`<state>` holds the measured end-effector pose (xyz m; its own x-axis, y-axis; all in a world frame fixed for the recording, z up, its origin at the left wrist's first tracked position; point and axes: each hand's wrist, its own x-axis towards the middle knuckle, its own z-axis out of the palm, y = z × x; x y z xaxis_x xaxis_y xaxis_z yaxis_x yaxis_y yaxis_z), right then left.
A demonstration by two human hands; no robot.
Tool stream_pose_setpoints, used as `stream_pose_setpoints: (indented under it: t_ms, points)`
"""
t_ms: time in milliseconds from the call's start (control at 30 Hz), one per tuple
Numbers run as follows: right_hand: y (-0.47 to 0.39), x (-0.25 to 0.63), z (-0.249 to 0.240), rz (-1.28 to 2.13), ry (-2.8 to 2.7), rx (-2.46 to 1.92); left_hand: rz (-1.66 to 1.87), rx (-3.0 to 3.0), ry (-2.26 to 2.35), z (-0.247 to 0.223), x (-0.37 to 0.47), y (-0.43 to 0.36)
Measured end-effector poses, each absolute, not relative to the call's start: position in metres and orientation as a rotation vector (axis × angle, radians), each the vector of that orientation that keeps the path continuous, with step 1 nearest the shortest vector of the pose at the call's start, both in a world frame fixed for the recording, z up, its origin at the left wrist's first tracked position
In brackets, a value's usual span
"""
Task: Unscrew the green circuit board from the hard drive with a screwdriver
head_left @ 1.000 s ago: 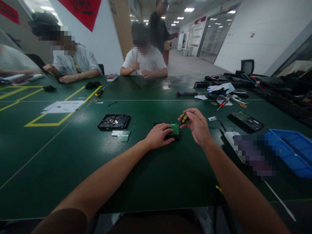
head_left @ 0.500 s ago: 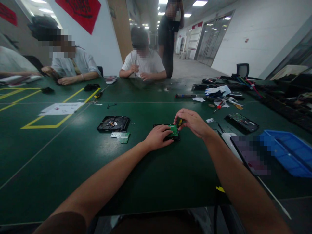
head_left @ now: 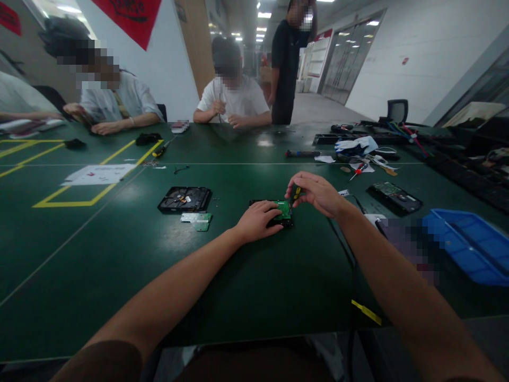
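Hard drive point(head_left: 284, 210) sat under left hand point(head_left: 257, 220), thumb spread from fingers. Right hand point(head_left: 316, 192) pinched screwdriver point(head_left: 296, 193) at drive's right end. 1 circuit board point(head_left: 203, 222) lay left of drive.

The right hand point(head_left: 316, 193), its fingers spread a second ago, now closes around a yellow-and-black screwdriver point(head_left: 296, 192), brought nearer the green circuit board's point(head_left: 283, 208) right end. The right forearm point(head_left: 382, 260) newly hides a pale rod and covers more of a white device point(head_left: 374, 217), while a black cable point(head_left: 341, 239) and more of a yellow tag point(head_left: 366, 312) come into sight. Behind, a standing person point(head_left: 284, 69) appears farther right, an outstretched arm now raised headward.
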<state>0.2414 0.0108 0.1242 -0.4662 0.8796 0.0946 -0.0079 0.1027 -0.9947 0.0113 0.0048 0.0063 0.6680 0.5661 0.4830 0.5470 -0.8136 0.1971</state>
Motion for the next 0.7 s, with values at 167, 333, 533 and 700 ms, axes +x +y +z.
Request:
stream_pose_setpoints:
  t_ms: [167,333,533,700]
  points:
    - [0.005,0.242,0.120,1.442,-1.620,-0.846,0.846,2.845,0.956,0.005,0.011,0.005]
    - [-0.001,0.240,0.108,1.274,-1.600,-0.854,0.870,2.838,0.943,0.002,0.011,0.006]
    - [-0.005,0.240,0.098,1.207,-1.478,-0.863,0.852,2.830,0.950,0.005,0.012,0.005]
    - [-0.008,0.243,0.095,1.222,-1.415,-0.850,0.836,2.836,0.959,0.007,0.012,0.004]
